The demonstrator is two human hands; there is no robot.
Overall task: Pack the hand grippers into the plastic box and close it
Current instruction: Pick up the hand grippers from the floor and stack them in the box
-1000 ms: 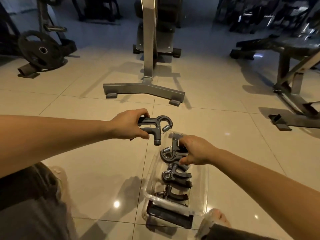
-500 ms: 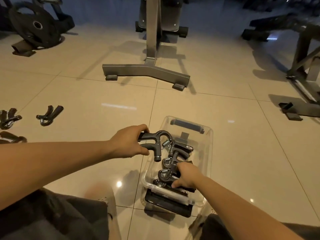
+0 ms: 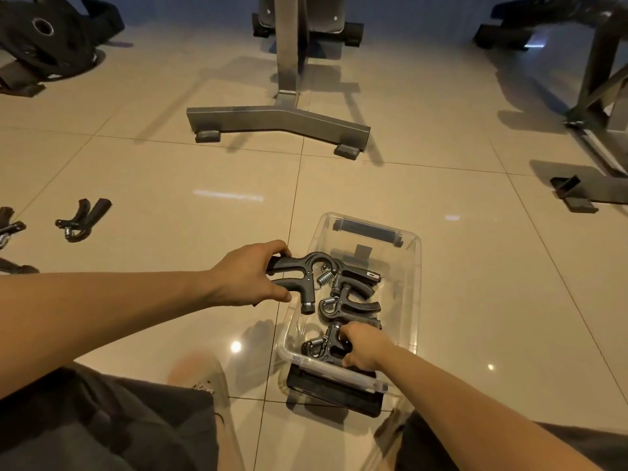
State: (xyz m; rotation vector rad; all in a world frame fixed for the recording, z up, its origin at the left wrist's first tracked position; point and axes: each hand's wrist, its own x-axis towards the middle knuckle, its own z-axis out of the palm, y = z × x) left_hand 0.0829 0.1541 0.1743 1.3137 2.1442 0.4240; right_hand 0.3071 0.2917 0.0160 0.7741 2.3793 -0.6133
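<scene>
Loose grippers [image 3: 81,220]: black, lying on the tiled floor [image 3: 204,185] well to the left of the box. One more is cut off by the left edge.
Left hand [image 3: 249,275]: its fingers are curled round both handles of a hand gripper [image 3: 304,287]. The gripper's arch and spring sit over the box's left rim.
Plastic box [image 3: 418,283]: clear and open-topped, on the floor in front of the person's knees. It has a dark latch [image 3: 367,231] at the far end and another at the near end.
Packed grippers [image 3: 355,304]: two lie side by side in the middle of the box, springs to the left.
Right hand [image 3: 365,345]: it reaches into the near end of the box, fingers gripping the handles of the nearest gripper [image 3: 326,348].
Machine base [image 3: 278,119]: grey metal, on the floor beyond the box.
Bench frame [image 3: 598,96]: far right, apart from everything else.
</scene>
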